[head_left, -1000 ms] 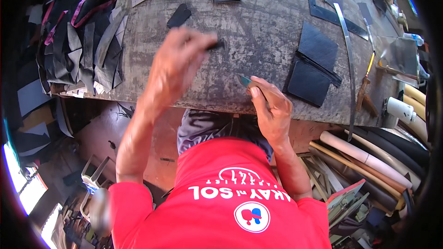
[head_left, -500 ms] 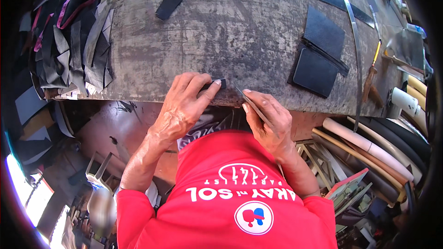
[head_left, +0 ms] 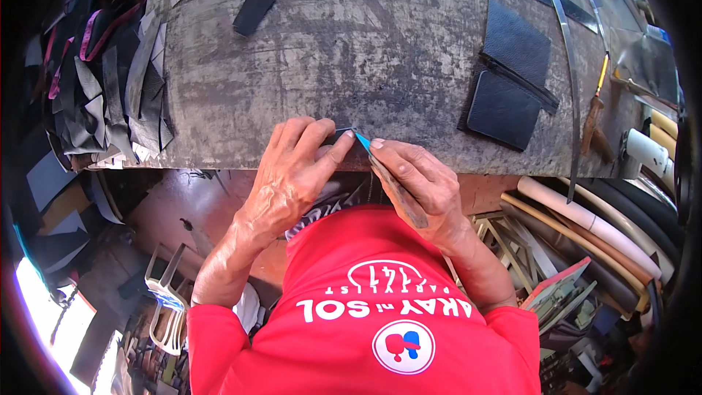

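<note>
My left hand (head_left: 291, 172) is closed on a small black piece, apparently leather (head_left: 343, 131), at the near edge of the worktable. Thumb and fingertips pin it down, and most of it is hidden under them. My right hand (head_left: 424, 179) grips a slim knife (head_left: 398, 195), its handle lying along the palm. The knife's blade (head_left: 362, 140) glints blue, and its tip meets the right end of the black piece, close to my left thumb.
Black leather panels (head_left: 504, 110) lie right of my hands on the worn worktable (head_left: 329, 66). Two small black scraps (head_left: 254, 9) sit farther back. Dark strips (head_left: 110, 95) are heaped at left. A long metal ruler (head_left: 563, 36) lies at right, above rolled material (head_left: 585, 227).
My right hand has brought the knife slightly left, so its tip now reaches the black piece. The blade has turned and catches blue light. My left hand keeps its hold.
</note>
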`<state>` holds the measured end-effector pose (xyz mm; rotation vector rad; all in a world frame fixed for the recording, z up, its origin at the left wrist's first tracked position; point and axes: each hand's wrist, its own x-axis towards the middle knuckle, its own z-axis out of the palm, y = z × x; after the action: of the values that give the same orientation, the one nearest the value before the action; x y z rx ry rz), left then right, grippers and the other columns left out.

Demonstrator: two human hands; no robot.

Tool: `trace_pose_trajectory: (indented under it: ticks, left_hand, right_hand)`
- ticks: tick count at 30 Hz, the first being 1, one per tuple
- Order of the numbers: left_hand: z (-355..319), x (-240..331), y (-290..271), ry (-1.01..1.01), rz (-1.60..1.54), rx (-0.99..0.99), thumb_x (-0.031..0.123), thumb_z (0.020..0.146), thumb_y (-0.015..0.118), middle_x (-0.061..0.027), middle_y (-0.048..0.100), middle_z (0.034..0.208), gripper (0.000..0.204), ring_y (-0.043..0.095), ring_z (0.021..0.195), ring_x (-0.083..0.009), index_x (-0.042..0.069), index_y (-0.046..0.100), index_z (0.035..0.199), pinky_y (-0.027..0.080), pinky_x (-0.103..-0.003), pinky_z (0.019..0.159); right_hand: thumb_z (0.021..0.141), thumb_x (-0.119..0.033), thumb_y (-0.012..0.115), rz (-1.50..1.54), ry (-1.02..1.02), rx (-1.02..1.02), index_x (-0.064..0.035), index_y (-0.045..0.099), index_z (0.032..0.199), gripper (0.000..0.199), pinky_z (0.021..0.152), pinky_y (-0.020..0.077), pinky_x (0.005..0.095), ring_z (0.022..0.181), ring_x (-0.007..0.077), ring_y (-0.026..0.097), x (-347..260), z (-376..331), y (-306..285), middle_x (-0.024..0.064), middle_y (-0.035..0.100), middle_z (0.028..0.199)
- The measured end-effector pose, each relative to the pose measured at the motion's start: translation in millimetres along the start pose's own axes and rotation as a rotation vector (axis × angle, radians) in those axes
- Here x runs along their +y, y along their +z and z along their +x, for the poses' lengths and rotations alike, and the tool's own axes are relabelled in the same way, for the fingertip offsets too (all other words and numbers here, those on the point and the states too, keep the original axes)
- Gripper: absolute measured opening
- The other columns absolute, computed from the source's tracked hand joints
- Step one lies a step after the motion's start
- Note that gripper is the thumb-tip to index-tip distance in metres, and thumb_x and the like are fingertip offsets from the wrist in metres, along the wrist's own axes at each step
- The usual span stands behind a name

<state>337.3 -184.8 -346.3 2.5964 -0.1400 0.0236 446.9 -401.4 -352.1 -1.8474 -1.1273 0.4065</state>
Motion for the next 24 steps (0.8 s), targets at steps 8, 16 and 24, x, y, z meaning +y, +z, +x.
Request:
trace_pose_trajectory:
  ticks: [8,16,24]
  left_hand:
    - [0.9,1.1,-1.8,-0.007,-0.005,-0.016,0.003,0.077,0.07,-0.014,0.058,0.124,0.054,0.057,0.113,-0.0334,0.002,0.065,0.131,0.049,-0.046,0.094]
    - [3.2,0.6,-5.8,0.009,0.046,-0.061,0.005,0.077,0.07,-0.0149,0.058,0.126,0.055,0.057,0.113,-0.0335,0.001,0.065,0.131,0.049,-0.046,0.092]
    - [6.3,-2.6,-10.6,0.002,-0.019,-0.113,0.007,0.078,0.068,-0.0152,0.058,0.126,0.052,0.057,0.114,-0.0329,-0.002,0.066,0.129,0.05,-0.046,0.093]
  right_hand:
    - [0.082,-0.002,0.07,0.034,0.029,-0.037,0.0045,0.06,0.134,0.053,0.093,0.0573,0.0445,0.109,0.0387,0.069,0.7,0.5,-4.2,0.021,0.068,0.122]
    - [0.081,-0.001,0.072,0.036,0.051,-0.106,0.0047,0.061,0.133,0.053,0.093,0.0572,0.0455,0.111,0.0391,0.069,-1.9,7.7,-11.8,0.0221,0.068,0.122]
    - [0.081,-0.002,0.07,0.049,0.052,-0.173,0.006,0.061,0.131,0.051,0.092,0.0573,0.0453,0.109,0.0388,0.07,-1.5,15.6,-20.0,0.0235,0.068,0.121]
